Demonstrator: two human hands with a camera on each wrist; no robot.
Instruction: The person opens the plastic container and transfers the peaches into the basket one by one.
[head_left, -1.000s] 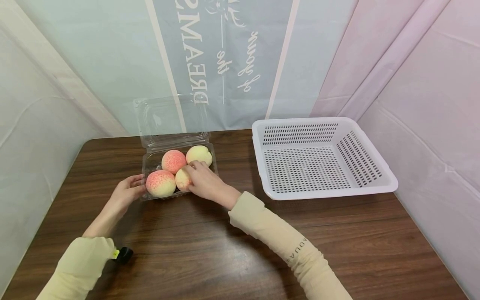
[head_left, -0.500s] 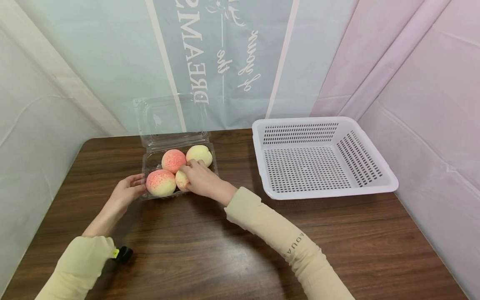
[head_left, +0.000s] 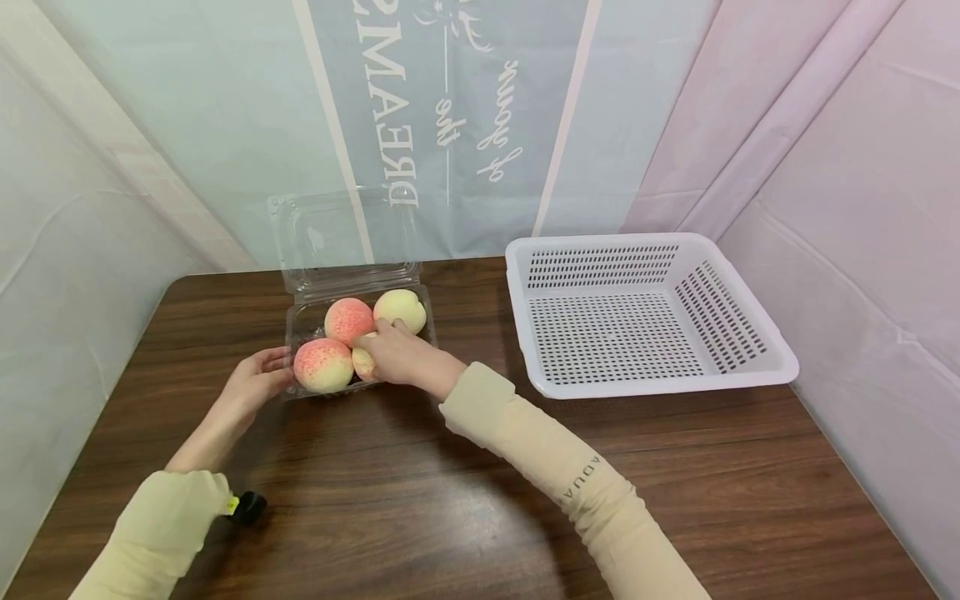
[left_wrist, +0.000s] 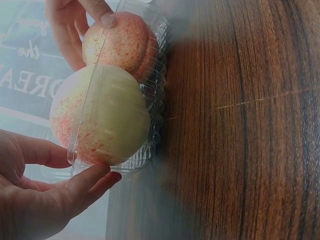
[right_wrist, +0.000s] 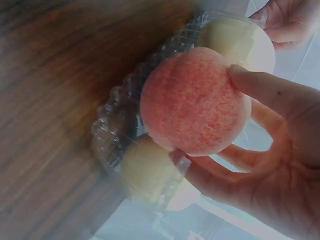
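A clear plastic clamshell container [head_left: 318, 312] stands at the back left of the table, its lid [head_left: 341, 233] raised. Peaches fill it in two rows. My right hand [head_left: 405, 354] pinches the near right peach [right_wrist: 195, 105] between thumb and fingertips, low in the container. Beside that peach lies a red-speckled peach [head_left: 324, 367], close to my left hand [head_left: 255, 383]. The left thumb and fingers hold the container's left end, right at the rim in the left wrist view. Behind sit a pinker peach [head_left: 349, 320] and a pale yellow peach [head_left: 400, 308].
A white perforated plastic basket [head_left: 536, 367] stands on the right of the brown wooden table [head_left: 420, 500]. A printed cloth backdrop [head_left: 480, 125] hangs behind the table. Pale cloth walls rise at both sides. A small black object [head_left: 247, 508] is at the left cuff.
My right hand and forearm have shifted slightly left, covering more of the near right peach. My left hand keeps its place at the container.
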